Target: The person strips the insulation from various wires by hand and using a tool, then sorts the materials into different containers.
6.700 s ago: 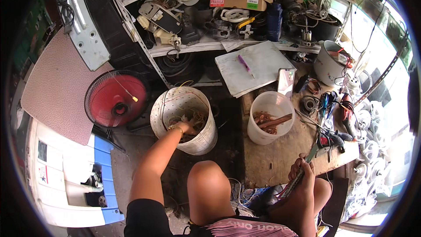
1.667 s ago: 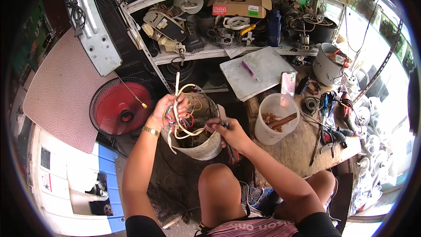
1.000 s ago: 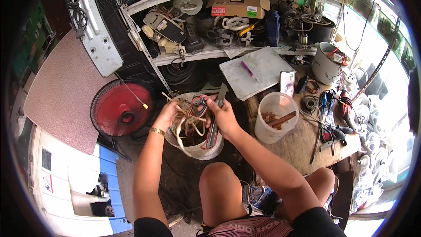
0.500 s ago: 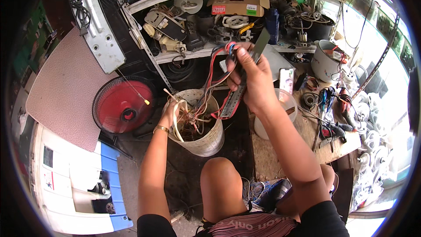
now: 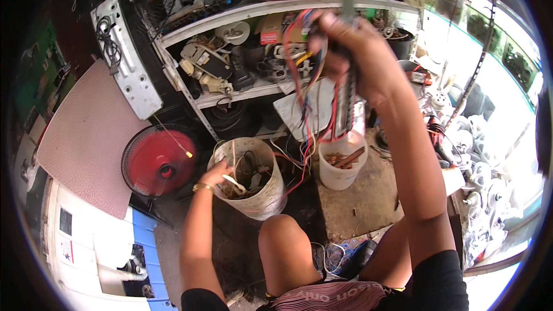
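High above the bench, slightly blurred, my right hand (image 5: 360,52) grips a long narrow dark strip (image 5: 347,103) with a row of small marks or slots along it. Its greenish upper end sticks out above my fingers. Red, blue, dark and pale wires (image 5: 299,80) hang from that hand, their lower ends trailing beside the bucket. My left hand (image 5: 216,174) is closed at the left side of a dirty white bucket (image 5: 266,198), seemingly on its rim. A cream cable (image 5: 235,184) curves beside those fingers, and more wires lie inside the bucket.
Right of the bucket, a translucent tub (image 5: 337,178) of copper-coloured scraps stands on a wooden board (image 5: 360,210). A red round fan (image 5: 155,161) is at left. Shelves (image 5: 242,95) crowded with parts stand behind; bagged white parts (image 5: 489,190) lie at right.
My right hand has risen with the strip, drawing the wires up and out over the bucket's right side. My left hand stays at the bucket's left. The view has shifted.
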A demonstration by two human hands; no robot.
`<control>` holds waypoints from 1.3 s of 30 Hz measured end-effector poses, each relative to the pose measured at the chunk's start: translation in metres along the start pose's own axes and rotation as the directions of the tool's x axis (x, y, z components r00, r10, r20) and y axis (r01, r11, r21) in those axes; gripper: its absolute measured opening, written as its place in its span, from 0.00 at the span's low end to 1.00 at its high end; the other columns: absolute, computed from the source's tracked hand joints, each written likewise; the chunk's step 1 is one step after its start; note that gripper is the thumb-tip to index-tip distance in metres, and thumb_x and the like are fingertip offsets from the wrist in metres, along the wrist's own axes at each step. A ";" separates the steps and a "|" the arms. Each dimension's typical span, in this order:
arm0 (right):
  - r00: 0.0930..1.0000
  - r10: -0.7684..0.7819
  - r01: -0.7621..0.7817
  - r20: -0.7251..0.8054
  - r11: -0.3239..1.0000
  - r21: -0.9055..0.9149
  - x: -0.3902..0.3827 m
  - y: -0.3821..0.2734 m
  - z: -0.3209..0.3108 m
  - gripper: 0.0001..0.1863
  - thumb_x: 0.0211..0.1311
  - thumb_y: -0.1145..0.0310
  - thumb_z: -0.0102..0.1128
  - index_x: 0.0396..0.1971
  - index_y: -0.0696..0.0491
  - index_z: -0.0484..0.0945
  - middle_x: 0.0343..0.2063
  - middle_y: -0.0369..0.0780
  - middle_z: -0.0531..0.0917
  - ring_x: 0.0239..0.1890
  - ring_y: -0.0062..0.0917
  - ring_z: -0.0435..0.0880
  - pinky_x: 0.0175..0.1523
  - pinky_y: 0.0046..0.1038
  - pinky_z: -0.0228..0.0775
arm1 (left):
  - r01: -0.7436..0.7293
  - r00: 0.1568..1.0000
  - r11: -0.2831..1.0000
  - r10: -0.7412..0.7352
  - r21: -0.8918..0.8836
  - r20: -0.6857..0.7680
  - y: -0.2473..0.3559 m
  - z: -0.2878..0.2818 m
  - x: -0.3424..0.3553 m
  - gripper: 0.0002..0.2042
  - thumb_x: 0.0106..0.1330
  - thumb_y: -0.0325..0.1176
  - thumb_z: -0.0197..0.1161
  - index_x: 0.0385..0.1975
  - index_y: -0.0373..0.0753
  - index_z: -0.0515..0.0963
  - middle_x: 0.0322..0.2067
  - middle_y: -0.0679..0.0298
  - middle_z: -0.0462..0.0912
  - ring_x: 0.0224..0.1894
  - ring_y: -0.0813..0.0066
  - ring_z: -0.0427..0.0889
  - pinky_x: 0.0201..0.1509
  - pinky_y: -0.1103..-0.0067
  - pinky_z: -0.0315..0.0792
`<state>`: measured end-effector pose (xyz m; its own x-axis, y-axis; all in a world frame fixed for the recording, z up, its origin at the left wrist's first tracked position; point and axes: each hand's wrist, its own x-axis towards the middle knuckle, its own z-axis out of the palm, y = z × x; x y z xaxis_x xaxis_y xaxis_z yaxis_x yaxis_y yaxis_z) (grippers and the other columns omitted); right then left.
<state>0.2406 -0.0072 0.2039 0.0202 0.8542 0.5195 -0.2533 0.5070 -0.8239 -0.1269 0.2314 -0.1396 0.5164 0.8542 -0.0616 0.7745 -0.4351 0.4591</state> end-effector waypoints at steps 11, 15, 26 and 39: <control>0.980 0.109 -0.114 0.164 0.993 0.021 -0.044 -0.028 0.023 0.14 0.63 0.64 0.58 0.40 0.58 0.72 0.25 0.42 0.82 0.12 0.15 0.71 0.17 0.17 0.64 | -0.499 0.709 0.185 0.649 -0.846 -0.276 0.349 -0.067 -0.119 0.37 0.62 0.46 0.63 0.65 0.35 0.54 0.56 0.54 0.70 0.58 0.68 0.69 0.63 0.73 0.61; 0.957 -0.106 0.069 -0.269 0.987 -0.144 -0.086 -0.101 -0.009 0.13 0.67 0.61 0.52 0.41 0.56 0.72 0.23 0.38 0.80 0.11 0.12 0.65 0.15 0.15 0.58 | -0.257 0.706 0.288 0.708 -0.922 0.024 0.356 -0.047 -0.148 0.10 0.73 0.37 0.49 0.40 0.35 0.69 0.21 0.70 0.68 0.18 0.87 0.64 0.32 0.85 0.72; 0.651 -0.199 -0.426 -0.733 0.703 -0.569 -0.298 -0.041 -0.131 0.21 0.59 0.72 0.59 0.52 0.59 0.70 0.35 0.37 0.80 0.26 0.14 0.74 0.29 0.17 0.63 | -0.334 0.702 0.572 0.682 -0.749 0.208 0.415 -0.013 -0.121 0.10 0.73 0.37 0.47 0.42 0.36 0.68 0.25 0.70 0.67 0.19 0.89 0.60 0.19 0.88 0.56; 0.898 -0.178 -0.045 -0.403 0.873 -0.486 -0.278 0.053 -0.079 0.50 0.46 0.51 0.73 0.61 0.66 0.57 0.57 0.45 0.69 0.58 0.24 0.65 0.63 0.28 0.56 | -0.299 0.762 -0.150 0.558 -0.942 -0.330 0.528 0.070 -0.109 0.14 0.73 0.40 0.46 0.50 0.38 0.67 0.58 0.57 0.68 0.61 0.67 0.67 0.66 0.70 0.60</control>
<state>0.2980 -0.2086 -0.0015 0.4528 0.7229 0.5220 0.2485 0.4600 -0.8525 0.2516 -0.1113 0.0480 0.7043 0.5020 0.5019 -0.6147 0.0776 0.7849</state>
